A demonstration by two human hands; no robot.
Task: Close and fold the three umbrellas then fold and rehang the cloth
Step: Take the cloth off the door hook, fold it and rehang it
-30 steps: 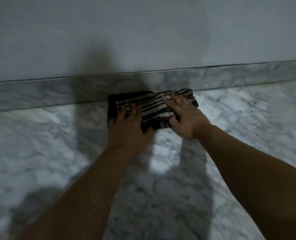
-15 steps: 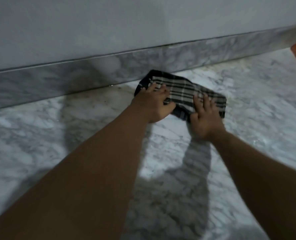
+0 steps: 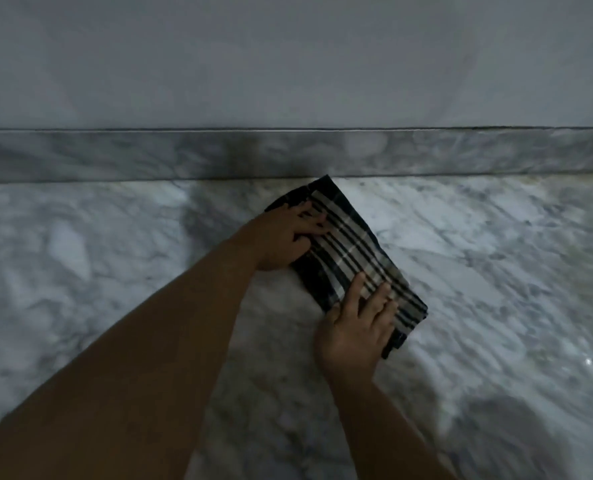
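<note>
The cloth [image 3: 348,251] has swung round since half a second ago and now lies diagonally on the floor [image 3: 495,258], one corner near the skirting [image 3: 115,155]. Left hand [image 3: 281,237] rests on its far end, fingers loosely bent; right hand [image 3: 353,330] presses the near end, fingers straight. Neither grip pinches anything. Smooth the layers flat, edges square, before lifting.

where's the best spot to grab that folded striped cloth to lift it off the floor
Probably the long edge of the cloth facing the person, between the left hand and right hand. It lies flat and diagonal on the marble floor, so slide a grip under that edge.
</note>
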